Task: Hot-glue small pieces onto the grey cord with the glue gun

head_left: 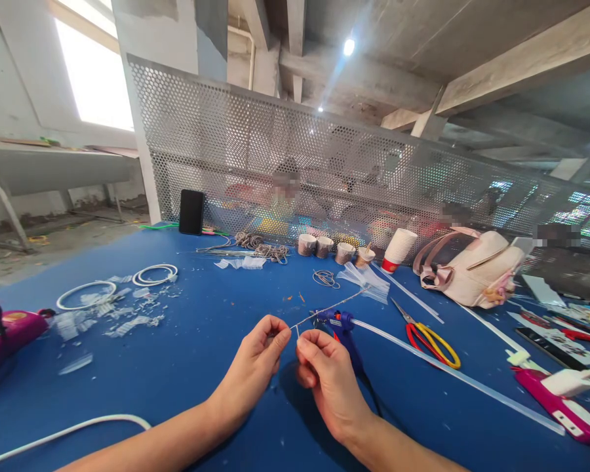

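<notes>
The head view shows the left hand [248,367] and right hand [332,380] raised over the near middle of the blue worktop [201,288], fingertips nearly meeting. The left pinches a thin cord [332,305] between thumb and index finger; the cord slants past the nozzle end of a blue glue gun [343,322] towards clear plastic strips [373,287]. The right pinches a short, thin end upright between thumb and forefinger; whether it belongs to that same cord I cannot tell. Such close, opposed pinches probably give fine control over something so slender. The gun lies just beyond the right hand, nozzle facing left, presumably for easy reach, and a long glue stick [452,372] trails from its back towards the near right corner. Scissors [425,337] lie open further right.

Along the far edge, four paper cups [345,253] stand in a row; a thin stick pokes from the rightmost, but their contents are indistinct. Beside them leans a cup stack [400,248], nested, white above red. The pink backpack [486,269] hides whatever it holds.
</notes>
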The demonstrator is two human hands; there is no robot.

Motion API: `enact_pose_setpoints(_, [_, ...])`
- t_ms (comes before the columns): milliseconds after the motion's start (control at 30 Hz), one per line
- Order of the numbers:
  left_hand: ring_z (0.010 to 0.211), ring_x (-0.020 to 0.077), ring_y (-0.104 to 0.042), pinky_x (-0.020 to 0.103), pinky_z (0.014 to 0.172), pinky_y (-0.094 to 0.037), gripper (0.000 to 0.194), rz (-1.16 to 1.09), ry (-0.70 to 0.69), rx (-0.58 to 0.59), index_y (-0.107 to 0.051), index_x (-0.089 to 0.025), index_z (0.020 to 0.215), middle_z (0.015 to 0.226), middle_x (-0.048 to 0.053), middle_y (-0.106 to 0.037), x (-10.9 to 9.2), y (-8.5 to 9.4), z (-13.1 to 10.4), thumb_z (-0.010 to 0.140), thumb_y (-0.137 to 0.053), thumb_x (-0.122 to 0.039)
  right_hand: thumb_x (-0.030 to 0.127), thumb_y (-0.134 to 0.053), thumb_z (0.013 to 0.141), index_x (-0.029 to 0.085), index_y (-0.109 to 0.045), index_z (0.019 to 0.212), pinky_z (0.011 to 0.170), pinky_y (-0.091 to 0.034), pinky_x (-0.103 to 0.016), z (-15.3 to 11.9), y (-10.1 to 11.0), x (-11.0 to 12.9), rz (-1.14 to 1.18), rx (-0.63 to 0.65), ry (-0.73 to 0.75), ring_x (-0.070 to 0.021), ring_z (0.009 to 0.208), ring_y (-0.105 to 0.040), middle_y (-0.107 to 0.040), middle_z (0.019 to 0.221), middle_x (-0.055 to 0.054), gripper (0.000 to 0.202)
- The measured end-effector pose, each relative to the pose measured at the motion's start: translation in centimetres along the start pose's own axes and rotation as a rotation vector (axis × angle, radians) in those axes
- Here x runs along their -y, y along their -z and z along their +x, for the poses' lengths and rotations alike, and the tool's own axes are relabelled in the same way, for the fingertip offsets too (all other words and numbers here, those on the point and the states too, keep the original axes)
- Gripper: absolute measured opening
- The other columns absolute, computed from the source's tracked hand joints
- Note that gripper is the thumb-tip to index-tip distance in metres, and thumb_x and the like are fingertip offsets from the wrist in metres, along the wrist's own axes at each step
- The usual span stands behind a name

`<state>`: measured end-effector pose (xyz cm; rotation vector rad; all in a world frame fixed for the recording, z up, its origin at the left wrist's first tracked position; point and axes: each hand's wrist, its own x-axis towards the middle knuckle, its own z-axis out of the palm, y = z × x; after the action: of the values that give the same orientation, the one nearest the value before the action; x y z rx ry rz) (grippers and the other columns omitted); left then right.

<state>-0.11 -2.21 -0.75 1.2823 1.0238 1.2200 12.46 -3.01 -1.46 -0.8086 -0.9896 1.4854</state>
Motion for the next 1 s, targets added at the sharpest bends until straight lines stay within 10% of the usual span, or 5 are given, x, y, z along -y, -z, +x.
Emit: enact_pose_setpoints(1000, [0.039,0.0049,-0.021,0.017,0.037,-0.019,0.031,-0.220,0.123,0.087,-0.047,-0.019,0.071,0.047,-0.012,-0.028,0.05,-0.28,-0.07,0.076,-0.057,-0.048,0.036,-0.073,0.066,0.015,-0.057,0.066,0.042,-0.024,-0.020,0.45,-0.10,-0.13,0.001,-0.039,-0.077,-0.0033,0.041,-0.034,-0.047,0.056,0.006,0.027])
